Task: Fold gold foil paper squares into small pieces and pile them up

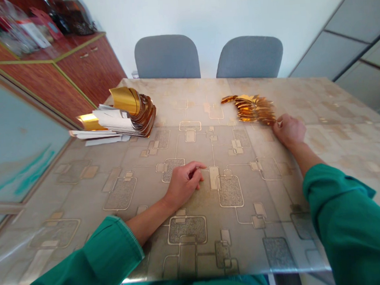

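Observation:
My left hand (184,182) rests on the patterned table cover (232,227) with its fingers curled, and nothing shows in it. My right hand (288,130) lies at the far right, its fingertips against the end of a curved fan of gold foil pieces (251,109). A small white scrap (279,123) shows at those fingertips, though I cannot tell whether it is held. Farther left stands a fanned stack of folded gold and white paper pieces (127,114), with loose white paper strips (100,138) beside it. Neither hand touches this stack.
Two grey chair backs (166,57) stand beyond the far table edge. A reddish-brown wooden cabinet (88,67) with clutter on top stands at the left, and a glass panel (14,130) is near the left table edge. Green sleeves cover both my forearms.

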Demonstrator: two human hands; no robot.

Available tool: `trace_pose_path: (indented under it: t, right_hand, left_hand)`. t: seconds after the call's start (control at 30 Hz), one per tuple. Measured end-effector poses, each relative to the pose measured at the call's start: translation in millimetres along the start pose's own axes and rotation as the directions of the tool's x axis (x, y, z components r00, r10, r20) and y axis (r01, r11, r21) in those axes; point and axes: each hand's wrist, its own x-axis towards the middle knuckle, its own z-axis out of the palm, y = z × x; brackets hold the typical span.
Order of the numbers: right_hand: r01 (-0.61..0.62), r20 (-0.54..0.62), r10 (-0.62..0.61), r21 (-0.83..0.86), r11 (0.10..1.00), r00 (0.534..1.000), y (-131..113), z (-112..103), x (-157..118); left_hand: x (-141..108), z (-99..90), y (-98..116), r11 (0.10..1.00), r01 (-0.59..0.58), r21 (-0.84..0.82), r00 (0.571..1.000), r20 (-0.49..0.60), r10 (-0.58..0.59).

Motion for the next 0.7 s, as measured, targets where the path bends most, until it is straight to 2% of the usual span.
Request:
trace_pose_path:
  t: [0.27, 0.33, 0.4, 0.47, 0.53, 0.6, 0.63, 0.7]
  right_hand:
    - [-0.094, 0.041, 0.091, 0.068, 0.993, 0.995, -1, -2, -1]
    - [-0.117, 0.053, 0.113, 0.101, 0.988, 0.992, -3, -8, -5]
    - [-0.136, 0.054, 0.129, 0.154, 0.979, 0.990, -4, -17, -11]
    - [-0.150, 0.046, 0.144, 0.185, 0.971, 0.988, -4, -26, -17]
    - [-0.175, 0.040, 0.171, 0.212, 0.961, 0.984, -4, -36, -24]
    - [-0.180, 0.027, 0.179, 0.245, 0.953, 0.983, -5, -47, -32]
    - [-0.177, 0.020, 0.178, 0.264, 0.948, 0.984, -7, -54, -38]
    - [-0.167, 0.007, 0.178, 0.386, 0.907, 0.984, -15, -68, -53]
  left_hand:
    - [-2, 2.3, 1, 0.999, -0.039, 0.017, 0.999, -0.021, 0.039]
    - [-1, -1.4, 3, 0.993, -0.096, 0.066, 0.995, -0.022, 0.098]
    - [6, -15.9, 9, 0.966, -0.195, 0.169, 0.980, -0.014, 0.200]
    - [23, -46.1, 19, 0.890, -0.315, 0.330, 0.940, -0.022, 0.340]
    - [48, -91.6, 31, 0.758, -0.402, 0.513, 0.881, -0.007, 0.472]
    - [76, -145.6, 39, 0.622, -0.363, 0.694, 0.852, -0.023, 0.523]
    - [88, -172.3, 41, 0.555, -0.301, 0.776, 0.864, -0.024, 0.502]
    - [106, -218.0, 40, 0.496, -0.222, 0.839, 0.882, -0.044, 0.469]
